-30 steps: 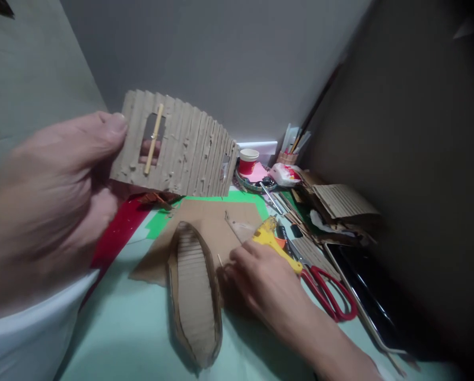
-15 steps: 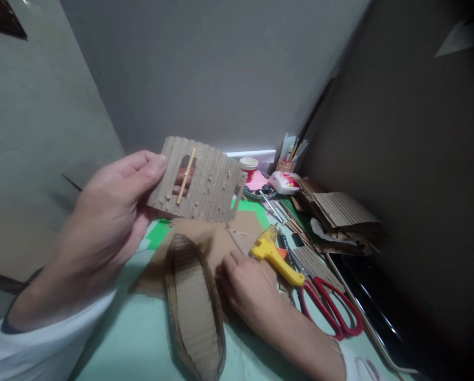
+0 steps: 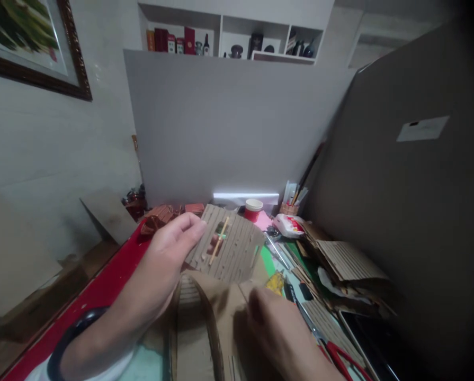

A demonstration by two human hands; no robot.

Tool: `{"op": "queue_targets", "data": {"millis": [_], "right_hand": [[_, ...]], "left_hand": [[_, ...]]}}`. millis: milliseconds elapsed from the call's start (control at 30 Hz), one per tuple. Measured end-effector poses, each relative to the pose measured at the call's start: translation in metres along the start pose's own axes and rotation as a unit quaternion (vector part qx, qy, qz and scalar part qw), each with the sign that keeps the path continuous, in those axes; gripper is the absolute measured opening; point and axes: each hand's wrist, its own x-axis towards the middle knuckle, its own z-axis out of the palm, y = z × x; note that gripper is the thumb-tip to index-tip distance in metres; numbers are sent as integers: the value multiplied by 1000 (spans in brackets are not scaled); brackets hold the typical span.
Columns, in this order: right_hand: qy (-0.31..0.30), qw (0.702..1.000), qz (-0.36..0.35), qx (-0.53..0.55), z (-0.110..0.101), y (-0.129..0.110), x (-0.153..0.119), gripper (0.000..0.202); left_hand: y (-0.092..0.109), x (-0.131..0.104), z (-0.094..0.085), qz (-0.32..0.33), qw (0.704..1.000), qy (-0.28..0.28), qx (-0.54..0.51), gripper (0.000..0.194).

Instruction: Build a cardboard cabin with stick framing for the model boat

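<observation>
My left hand [image 3: 177, 248] grips the left edge of a corrugated cardboard panel [image 3: 240, 248], thumb in front and fingertips showing behind through its cut-out. A thin wooden stick [image 3: 220, 241] crosses that cut-out. Below stands a boat-shaped cardboard piece [image 3: 195, 333] with raised dark edges, on a flat brown cardboard sheet [image 3: 229, 301]. My right hand [image 3: 274, 325], slightly blurred, is closed with curled fingers over the sheet; whatever it pinches is hidden. Just beyond it, the yellow glue gun [image 3: 275, 283] is mostly covered by the hand.
Red-handled scissors [image 3: 338, 360] and a black-handled tool [image 3: 289, 290] lie to the right, beside a black tablet-like slab [image 3: 374, 333]. Stacked cardboard [image 3: 351, 259] sits behind them. Further back are a paper cup [image 3: 253, 210], a white-and-red packet [image 3: 289, 226] and a stick holder [image 3: 289, 209].
The view has tilted up, showing shelves and a framed picture. The panel stays in my left hand, lower in view. My right hand has shifted right and now covers most of the glue gun.
</observation>
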Motion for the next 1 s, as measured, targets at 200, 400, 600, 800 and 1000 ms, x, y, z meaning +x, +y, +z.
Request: {"op": "queue_targets", "data": {"millis": [200, 400, 600, 800, 1000], "right_hand": [[202, 962, -20, 180, -80, 24, -20, 14], [263, 913, -163, 265, -101, -26, -17, 21], [339, 892, -203, 217, -98, -48, -7, 27], [360, 900, -180, 168, -94, -49, -5, 19], [325, 909, -188, 181, -93, -45, -4, 19]], "left_hand": [[-4, -8, -3, -2, 999, -23, 39, 26], [-10, -13, 1, -9, 998, -52, 41, 26], [-6, -18, 5, 2, 996, -51, 77, 29], [-6, -19, 10, 0, 996, -40, 81, 28], [-6, -18, 10, 19, 991, -44, 122, 29]]}}
